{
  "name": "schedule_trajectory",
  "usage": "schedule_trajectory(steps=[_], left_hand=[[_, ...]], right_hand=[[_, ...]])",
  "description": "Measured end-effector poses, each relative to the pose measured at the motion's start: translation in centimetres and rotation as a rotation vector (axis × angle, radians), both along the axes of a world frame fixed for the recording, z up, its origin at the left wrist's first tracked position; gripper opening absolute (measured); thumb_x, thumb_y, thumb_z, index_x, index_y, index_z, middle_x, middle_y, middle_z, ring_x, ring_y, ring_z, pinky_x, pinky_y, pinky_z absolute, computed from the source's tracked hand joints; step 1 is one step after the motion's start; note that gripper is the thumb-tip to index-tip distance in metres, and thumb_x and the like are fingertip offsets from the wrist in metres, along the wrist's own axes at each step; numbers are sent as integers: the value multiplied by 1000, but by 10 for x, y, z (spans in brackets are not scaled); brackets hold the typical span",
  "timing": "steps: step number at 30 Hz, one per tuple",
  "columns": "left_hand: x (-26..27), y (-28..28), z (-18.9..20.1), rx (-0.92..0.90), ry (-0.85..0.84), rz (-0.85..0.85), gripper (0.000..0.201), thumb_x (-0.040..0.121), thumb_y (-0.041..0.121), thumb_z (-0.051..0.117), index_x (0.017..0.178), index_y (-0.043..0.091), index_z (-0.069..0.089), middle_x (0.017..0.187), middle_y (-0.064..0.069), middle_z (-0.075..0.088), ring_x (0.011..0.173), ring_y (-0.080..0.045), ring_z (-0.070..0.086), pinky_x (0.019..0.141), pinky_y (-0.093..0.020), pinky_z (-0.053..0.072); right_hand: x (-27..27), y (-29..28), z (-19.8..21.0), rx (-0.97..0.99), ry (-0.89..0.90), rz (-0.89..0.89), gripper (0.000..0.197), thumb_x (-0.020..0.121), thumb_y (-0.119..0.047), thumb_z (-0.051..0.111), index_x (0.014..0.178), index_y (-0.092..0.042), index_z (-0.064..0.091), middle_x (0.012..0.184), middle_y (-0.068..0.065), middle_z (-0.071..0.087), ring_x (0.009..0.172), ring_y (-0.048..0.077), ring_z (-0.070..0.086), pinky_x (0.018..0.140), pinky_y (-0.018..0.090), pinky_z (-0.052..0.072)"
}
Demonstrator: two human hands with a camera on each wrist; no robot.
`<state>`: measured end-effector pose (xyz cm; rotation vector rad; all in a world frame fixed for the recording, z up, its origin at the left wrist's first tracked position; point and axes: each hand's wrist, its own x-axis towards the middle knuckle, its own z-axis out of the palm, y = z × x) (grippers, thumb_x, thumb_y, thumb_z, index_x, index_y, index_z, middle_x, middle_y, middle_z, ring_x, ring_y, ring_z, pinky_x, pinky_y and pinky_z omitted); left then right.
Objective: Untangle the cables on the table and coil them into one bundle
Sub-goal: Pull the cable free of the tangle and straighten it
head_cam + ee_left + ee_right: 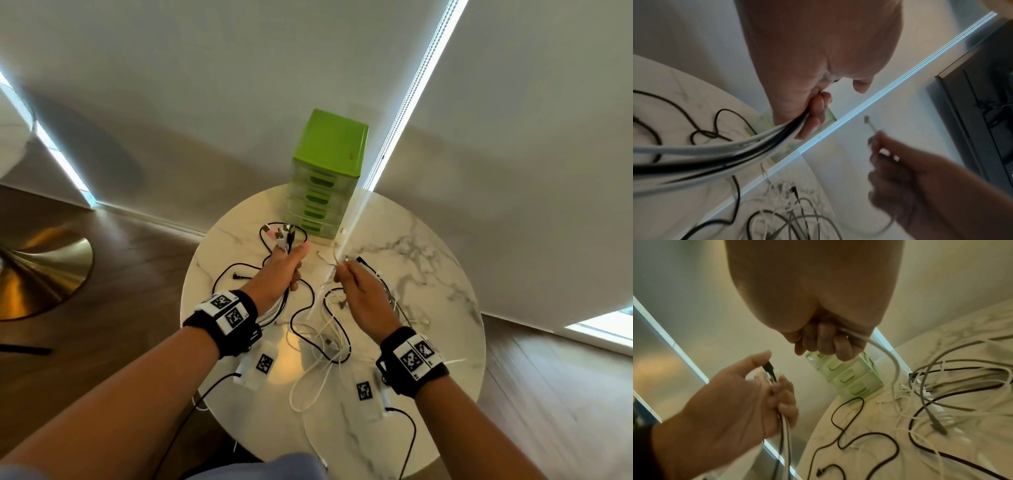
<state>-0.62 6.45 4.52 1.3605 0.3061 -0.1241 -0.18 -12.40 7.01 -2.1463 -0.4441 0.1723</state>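
Head view showed the left hand gripping a gathered bunch of black and white cable ends, while the right hand pinched one thin white cable. Most tangled cables lay loose on the round marble surface; motion blur hid the knots.

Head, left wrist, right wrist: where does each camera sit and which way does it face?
Head: on the head, looking down at the table, both forearms and hands.
Left wrist: under the left hand, looking along its fingers gripping cables; right hand opposite.
Right wrist: under the right hand holding a white cable; left hand opposite.
Shared: all show the green drawers.
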Motion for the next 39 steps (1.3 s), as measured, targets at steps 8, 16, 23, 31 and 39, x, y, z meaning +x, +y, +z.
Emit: schedule_trajectory(steps=[8,16,23,31,39], left_hand=[[-18,-19,-5,-123,47,-169,44,87,67,46,85,24,38,65,11,32,56,-9,22,59,-27,26],[-22,-19,-1,-71,1,-144,34,111,38,31,82,21,36,64,7,32,57,-9,26,58,-28,26],[-11,-5,-4,73,-98,17,55,101,64,38,80,14,52,66,-3,53,64,-20,51,65,-39,49],[3,7,43,-227,-179,41,45,107,50,30,76,18,38,62,0,46,47,-18,50,50,-30,47],[14,38,59,-202,-232,84,48,105,56,31,70,24,39,57,7,33,45,-9,25,47,-23,23]], right_hand=[[-3,17,16,-96,-48,204,23,108,-30,44,94,-17,57,71,-12,58,64,5,54,61,22,41],[5,15,-4,-275,-46,295,22,107,-39,42,88,-34,49,77,-6,64,69,14,60,61,21,42],[-2,13,-18,-195,160,268,51,105,-59,30,79,-27,61,69,-8,62,66,8,58,75,33,50],[-16,-15,-75,-217,289,302,56,103,-61,25,76,-25,57,62,-6,55,59,4,52,74,25,45],[2,-65,-90,-525,289,202,45,107,-53,21,74,-34,46,68,-8,56,67,6,55,105,49,40]])
